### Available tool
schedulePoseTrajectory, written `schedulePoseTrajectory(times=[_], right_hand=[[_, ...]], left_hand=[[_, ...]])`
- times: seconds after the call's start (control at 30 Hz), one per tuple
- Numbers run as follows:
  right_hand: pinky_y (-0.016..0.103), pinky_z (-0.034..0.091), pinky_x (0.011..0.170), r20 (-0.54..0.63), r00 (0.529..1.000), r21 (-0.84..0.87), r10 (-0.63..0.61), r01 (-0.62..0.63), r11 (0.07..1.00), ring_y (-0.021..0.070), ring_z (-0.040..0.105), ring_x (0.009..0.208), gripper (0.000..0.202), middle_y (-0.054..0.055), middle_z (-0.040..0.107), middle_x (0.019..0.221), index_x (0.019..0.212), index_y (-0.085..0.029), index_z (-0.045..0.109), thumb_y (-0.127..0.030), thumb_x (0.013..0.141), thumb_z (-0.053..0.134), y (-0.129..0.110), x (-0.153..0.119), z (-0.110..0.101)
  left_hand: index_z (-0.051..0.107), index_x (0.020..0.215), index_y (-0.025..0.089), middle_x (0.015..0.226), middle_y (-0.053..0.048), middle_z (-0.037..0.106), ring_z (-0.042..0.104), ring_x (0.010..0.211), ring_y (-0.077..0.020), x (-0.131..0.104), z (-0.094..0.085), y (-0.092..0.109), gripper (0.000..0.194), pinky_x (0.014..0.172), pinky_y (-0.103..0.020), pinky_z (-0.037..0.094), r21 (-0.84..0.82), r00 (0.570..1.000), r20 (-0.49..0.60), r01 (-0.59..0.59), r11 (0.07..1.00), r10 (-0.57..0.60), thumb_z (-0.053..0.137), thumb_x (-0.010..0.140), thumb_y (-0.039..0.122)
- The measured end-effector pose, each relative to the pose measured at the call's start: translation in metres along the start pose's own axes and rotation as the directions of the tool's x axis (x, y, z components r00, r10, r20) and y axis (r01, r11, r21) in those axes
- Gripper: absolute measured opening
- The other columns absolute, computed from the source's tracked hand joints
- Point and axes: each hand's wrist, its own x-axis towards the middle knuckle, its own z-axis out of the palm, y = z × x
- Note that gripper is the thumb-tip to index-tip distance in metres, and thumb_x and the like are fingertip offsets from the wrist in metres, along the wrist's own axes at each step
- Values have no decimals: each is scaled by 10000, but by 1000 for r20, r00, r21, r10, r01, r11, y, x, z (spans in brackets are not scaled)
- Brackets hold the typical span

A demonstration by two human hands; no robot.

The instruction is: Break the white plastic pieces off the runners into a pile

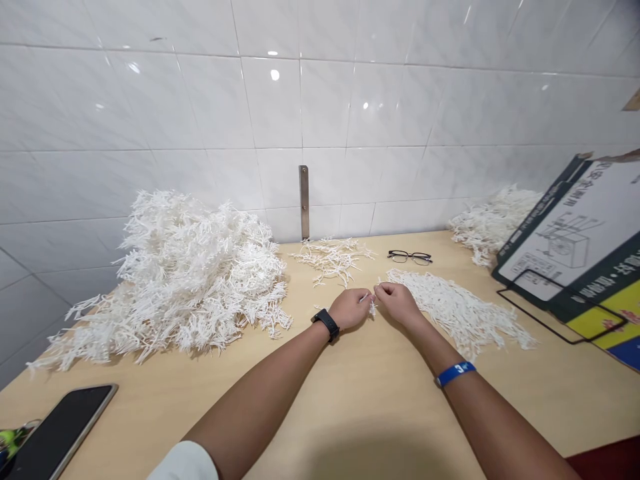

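My left hand (351,308), with a black watch on its wrist, is closed in a pinch on a small white branched plastic piece (372,308). Beside it, fingertips almost meeting, my right hand (397,303) is pinched too; what lies between its fingers is too small to name. A large heap of white branched pieces (200,273) rises to the left of my hands. Just behind them lies a small loose cluster of such pieces (333,259). To the right, close to my right forearm, white strips (460,310) are spread in a flat pile.
Eyeglasses (410,257) lie near the tiled wall (330,107). At right, a printed cardboard box (575,247) leans behind a black wire frame (560,305), with another white pile (495,220) beyond. A phone (63,430) and keys (15,440) lie at the table's (370,400) left front.
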Motion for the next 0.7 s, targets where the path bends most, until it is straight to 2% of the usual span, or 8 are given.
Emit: schedulePoseTrajectory(times=[0.2,0.3,0.37,0.43,0.5,0.57,0.63,0.7], right_hand=[[290,253,531,-318,943,-75,98,-128,989,151,362,568,296,-11,395,505,547,-223,391,-356,810,416,17,12,-41],[301,336,587,-297,952,-158,80,-132,979,193,491,644,268,48,594,632,601,-199,564,-379,787,494,25,17,-51],[320,399,676,-270,963,-235,17,-83,969,217,555,737,238,83,681,811,742,-190,672,-353,783,504,27,18,-48],[346,426,778,-271,961,-282,-60,-19,959,230,578,829,276,101,693,961,893,-188,710,-320,785,494,24,18,-42],[354,430,821,-273,957,-260,-93,19,965,231,582,870,287,105,685,1010,935,-184,707,-317,790,498,18,15,-36],[334,436,777,-202,978,-158,-57,25,987,218,584,829,261,88,686,919,844,-179,687,-360,819,500,8,9,-32],[303,423,688,-36,999,-36,-35,34,999,191,565,731,314,52,653,765,741,-178,647,-424,856,489,-3,3,-28],[281,395,627,154,985,47,-76,69,996,168,530,668,336,21,611,682,717,-176,632,-459,857,517,-12,-4,-24]], left_hand=[[540,672,178,621,12,532,472,607,-131,-4,-2,-5,338,582,-241,312,-24,1000,-18,21,999,-22,410,906,384],[576,720,174,697,-10,592,528,675,-144,-1,-1,-8,348,625,-242,359,-86,997,-69,40,995,-46,401,918,400],[609,777,171,765,-24,631,558,725,-152,2,-1,-9,330,659,-244,385,-112,995,-81,47,993,-56,416,916,400],[626,817,169,798,-28,643,564,740,-151,3,-1,-8,310,671,-244,393,-129,994,-87,59,990,-71,429,912,389],[627,821,166,773,-23,627,549,718,-144,3,-2,-7,300,654,-242,382,-140,993,-88,72,988,-85,433,910,376],[614,799,163,725,-11,591,522,687,-136,3,-3,-5,287,628,-238,361,-149,991,-91,82,985,-96,444,905,369],[585,762,161,686,2,548,492,664,-129,2,-3,-4,280,609,-236,342,-150,990,-105,82,985,-98,451,901,365],[544,725,163,662,13,509,462,650,-124,3,-3,-4,289,597,-236,331,-148,987,-127,78,986,-98,447,903,367]])
